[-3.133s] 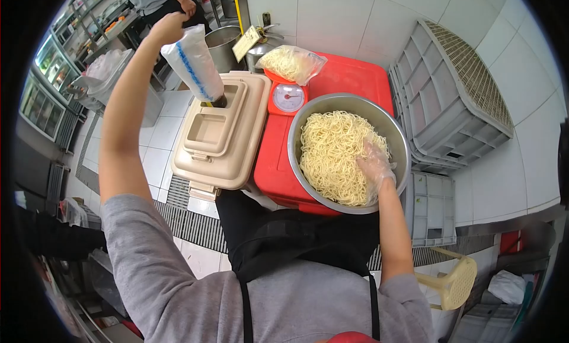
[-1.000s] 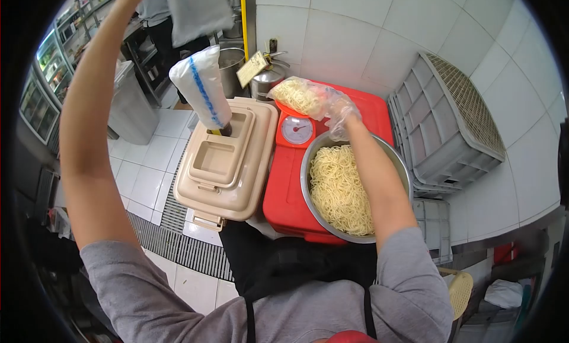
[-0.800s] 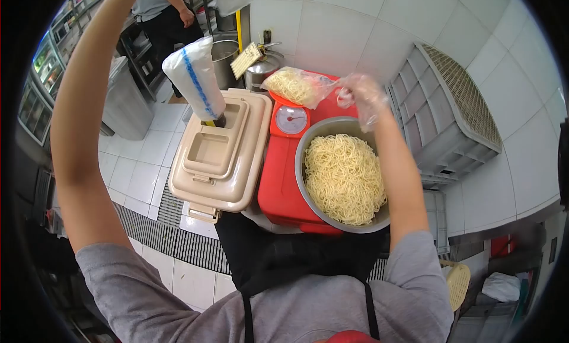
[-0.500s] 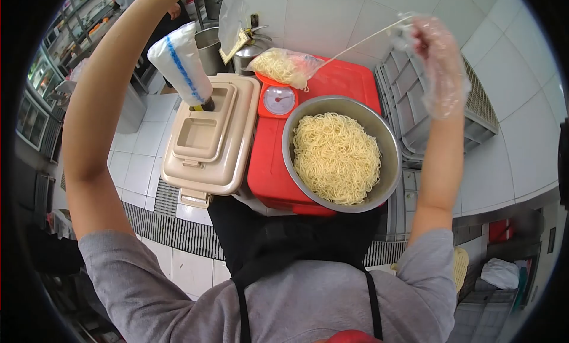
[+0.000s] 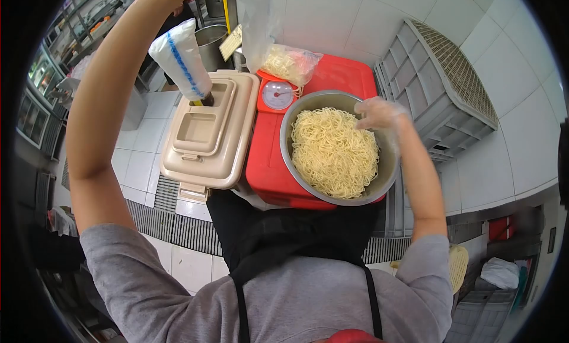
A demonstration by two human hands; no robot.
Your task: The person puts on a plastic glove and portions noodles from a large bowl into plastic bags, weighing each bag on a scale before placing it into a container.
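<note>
My right hand (image 5: 379,114), in a clear plastic glove, is at the right side of a wide metal bowl (image 5: 285,135). Its fingers are slightly apart over the edge of a heap of pale yellow noodles (image 5: 335,153), and I see nothing held in them. My left arm (image 5: 98,123) rises out through the top of the view, so that hand is hidden. A clear plastic bag (image 5: 253,26) hangs down from the top edge. Below it, a bag of noodles (image 5: 290,64) rests on a small red dial scale (image 5: 277,96).
The bowl and scale stand on a red box (image 5: 267,159). Beside it is a beige lidded container (image 5: 228,165) with a white plastic-wrapped object (image 5: 181,55) standing in its lid recess. A grey crate (image 5: 409,64) leans by the wall. Another person (image 5: 178,17) stands at the upper left.
My right hand has come down and left from the upper right to the noodle bowl. The strand stretched between it and the noodle bag is gone from view. The hanging bag now reaches lower.
</note>
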